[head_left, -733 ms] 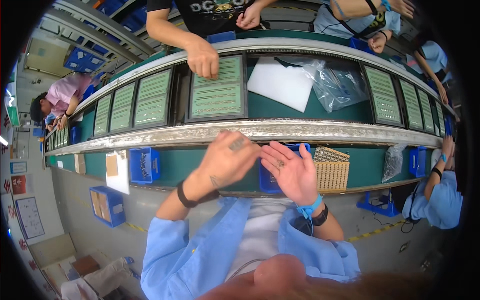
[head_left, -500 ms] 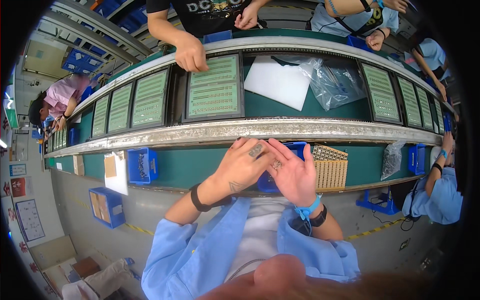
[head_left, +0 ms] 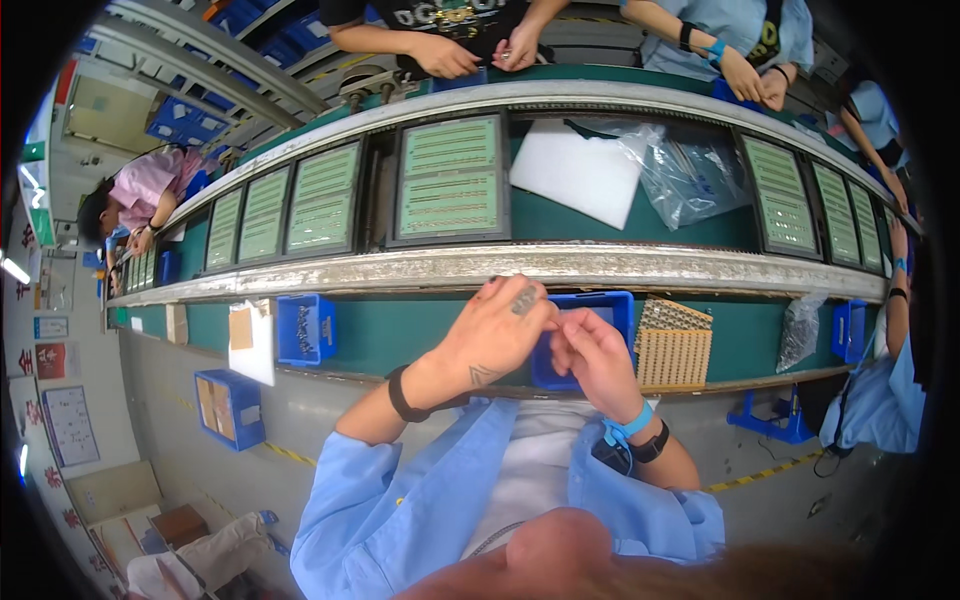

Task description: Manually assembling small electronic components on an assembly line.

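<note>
Over the near edge of the bench, my left hand (head_left: 495, 335) and my right hand (head_left: 597, 368) meet at the fingertips. The left fingers are bent and pinched together; what they hold, if anything, is too small to make out. My right hand is closed, its fingers curled over the palm, so its contents are hidden. Just behind and below the hands stands a blue bin (head_left: 622, 312), partly covered by them. To its right lies a tan perforated board (head_left: 675, 345) with rows of small parts.
Beyond a metal rail (head_left: 420, 262), framed green circuit boards (head_left: 450, 180) line the conveyor, with white foam (head_left: 578, 170) and a clear plastic bag (head_left: 690, 180) between them. Left on the bench is a blue bin of small parts (head_left: 305, 330). Co-workers' hands (head_left: 480, 55) are across the line.
My right hand has turned and curled closed; its palm lay open before with small pieces in it. The co-worker opposite has drawn a hand back from the green board.
</note>
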A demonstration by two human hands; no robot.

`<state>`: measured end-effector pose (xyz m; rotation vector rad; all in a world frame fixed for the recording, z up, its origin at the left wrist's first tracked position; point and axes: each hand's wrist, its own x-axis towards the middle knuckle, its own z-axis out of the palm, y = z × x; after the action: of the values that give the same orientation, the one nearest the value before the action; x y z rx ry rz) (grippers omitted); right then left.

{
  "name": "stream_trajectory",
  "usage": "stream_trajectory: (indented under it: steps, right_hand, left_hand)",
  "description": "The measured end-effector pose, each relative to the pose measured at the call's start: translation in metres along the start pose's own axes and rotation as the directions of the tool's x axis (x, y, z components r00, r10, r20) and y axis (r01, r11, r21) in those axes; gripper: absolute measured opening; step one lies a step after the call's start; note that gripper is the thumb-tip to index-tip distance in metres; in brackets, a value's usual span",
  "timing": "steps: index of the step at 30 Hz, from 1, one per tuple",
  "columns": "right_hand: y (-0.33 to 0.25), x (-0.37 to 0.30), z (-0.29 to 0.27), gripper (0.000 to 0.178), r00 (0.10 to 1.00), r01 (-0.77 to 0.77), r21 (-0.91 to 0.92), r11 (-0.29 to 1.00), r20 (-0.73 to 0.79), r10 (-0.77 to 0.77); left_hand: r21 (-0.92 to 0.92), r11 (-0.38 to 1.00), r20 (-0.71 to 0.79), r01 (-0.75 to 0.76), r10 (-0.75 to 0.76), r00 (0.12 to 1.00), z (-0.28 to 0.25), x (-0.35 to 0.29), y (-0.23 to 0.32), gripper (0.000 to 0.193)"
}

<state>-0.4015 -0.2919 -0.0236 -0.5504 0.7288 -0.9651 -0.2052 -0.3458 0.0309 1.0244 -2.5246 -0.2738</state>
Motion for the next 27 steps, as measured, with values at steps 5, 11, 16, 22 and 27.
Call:
stream_trajectory:
  steps: [5,11,16,22,27]
  right_hand:
    - [-0.004,0.001,0.009,0.012,1.0,-0.014,0.065,0.998,0.004,0.014]
    - [0.003,0.004,0.012,0.01,0.997,0.066,0.089,0.994,-0.055,-0.061]
    - [0.005,0.002,0.021,0.005,0.972,0.17,-0.208,0.963,-0.122,-0.198]
    - [-0.001,0.004,0.025,0.01,0.97,0.156,-0.308,0.939,-0.131,-0.204]
    - [-0.002,-0.001,0.018,0.014,0.985,0.117,-0.309,0.944,-0.088,-0.151]
  left_hand:
    - [-0.044,0.999,-0.022,-0.018,0.017,1.0,-0.002,-0.004,0.004,0.012]
    - [-0.103,0.994,-0.159,-0.039,0.022,0.987,0.003,-0.008,0.002,0.016]
    - [-0.206,0.978,-0.136,0.03,-0.059,0.989,-0.002,-0.009,-0.001,0.019]
    - [-0.222,0.975,-0.168,0.015,-0.054,0.984,-0.021,-0.008,-0.037,0.016]
    - [0.052,0.983,-0.211,0.175,-0.16,0.964,-0.05,-0.006,-0.139,0.01]
